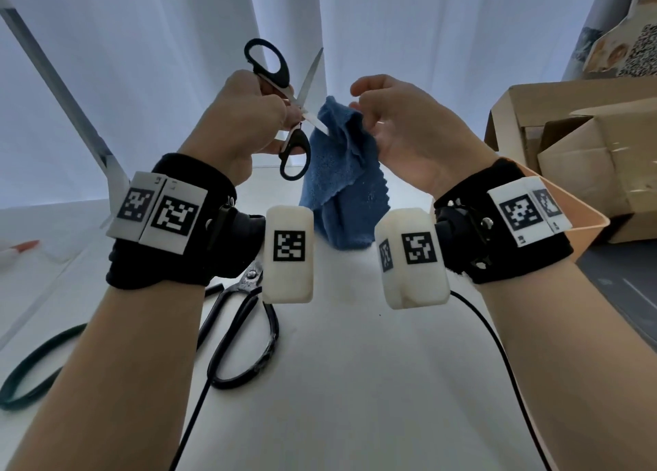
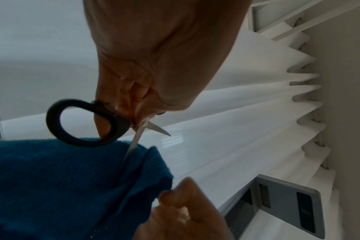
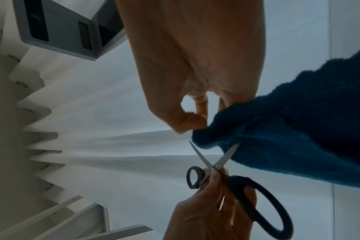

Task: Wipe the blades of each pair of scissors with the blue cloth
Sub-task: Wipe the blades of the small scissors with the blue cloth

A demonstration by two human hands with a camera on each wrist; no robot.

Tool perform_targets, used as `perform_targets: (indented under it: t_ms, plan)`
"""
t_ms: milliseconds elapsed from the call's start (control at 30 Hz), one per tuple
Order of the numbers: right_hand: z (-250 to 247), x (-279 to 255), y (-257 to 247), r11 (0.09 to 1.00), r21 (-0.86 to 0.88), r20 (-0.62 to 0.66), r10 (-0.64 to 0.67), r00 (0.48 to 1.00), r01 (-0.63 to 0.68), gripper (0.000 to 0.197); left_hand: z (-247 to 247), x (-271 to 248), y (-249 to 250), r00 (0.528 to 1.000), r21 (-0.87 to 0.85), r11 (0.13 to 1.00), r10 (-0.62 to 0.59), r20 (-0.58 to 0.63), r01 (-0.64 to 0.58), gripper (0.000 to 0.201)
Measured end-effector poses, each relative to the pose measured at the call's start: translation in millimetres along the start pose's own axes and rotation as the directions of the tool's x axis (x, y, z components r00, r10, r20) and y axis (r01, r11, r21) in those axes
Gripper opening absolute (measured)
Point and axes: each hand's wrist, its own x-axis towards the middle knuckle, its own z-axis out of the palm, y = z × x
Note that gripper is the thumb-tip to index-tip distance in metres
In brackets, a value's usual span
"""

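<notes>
Your left hand [image 1: 245, 122] clamped the open scissors [image 1: 284, 90] in midair, your right hand [image 1: 401, 129] pinched the blue cloth [image 1: 341, 172] against one blade, which might have cut cloth or fingers.

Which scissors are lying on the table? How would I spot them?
Look at the white table, then just under the left hand's wristband. There lie the all-black scissors with big looped handles. Unlike them, the black-and-white scissors are held up in the air, blades open against the blue cloth.
</notes>
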Motion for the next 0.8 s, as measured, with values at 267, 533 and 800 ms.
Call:
perform_targets:
  t_ms: [267, 533, 800]
  plan:
    - [0.3, -3.5, 2.7, 0.993, -0.106, 0.076, -0.033, 0.997, 0.041, 0.025, 2.7, 0.9, -2.2, 1.000, -0.006, 1.000, 0.000, -0.016, 0.000, 0.017]
    - [-0.3, -2.4, 4.6, 0.922, -0.378, 0.107, -0.053, 0.993, 0.090, 0.019, 4.8, 0.9, -3.9, 0.999, -0.005, 1.000, 0.006, -0.044, -0.006, 0.019]
    - [-4.2, 7.3, 14.2, 0.946, -0.305, -0.126, -0.155, 0.980, 0.110, 0.016, 0.0, 0.8, -1.7, 0.998, -0.049, 0.999, -0.010, -0.068, 0.007, 0.013]
